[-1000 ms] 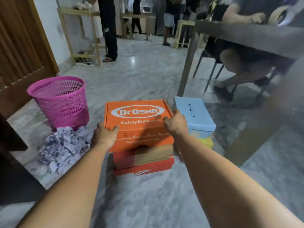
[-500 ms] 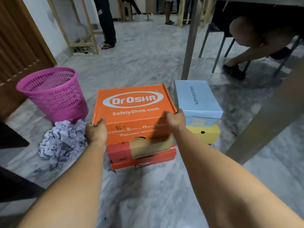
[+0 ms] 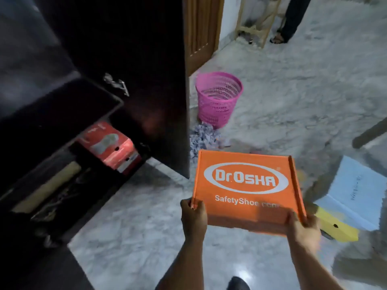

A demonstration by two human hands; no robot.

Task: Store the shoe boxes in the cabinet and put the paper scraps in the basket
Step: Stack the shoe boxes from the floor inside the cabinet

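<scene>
Dim indoor light, motion blur throughout, wide-angle bending at edges

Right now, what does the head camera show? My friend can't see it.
Two hands, left hand and right hand, hold an orange shoe box above the marble floor. An open dark cabinet with a red box inside stands left; a pink basket and paper scraps lie beyond.

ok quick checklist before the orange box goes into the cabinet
1. Grip: left hand and right hand hold the orange box at its near corners: ok.
2. Cabinet door open: ok.
3. Free space beside the red box on the shelf: cannot tell, too dark.
4. Floor path to the cabinet clear: ok.
5. Paper scraps in the pink basket: not ok, on the floor.
</scene>
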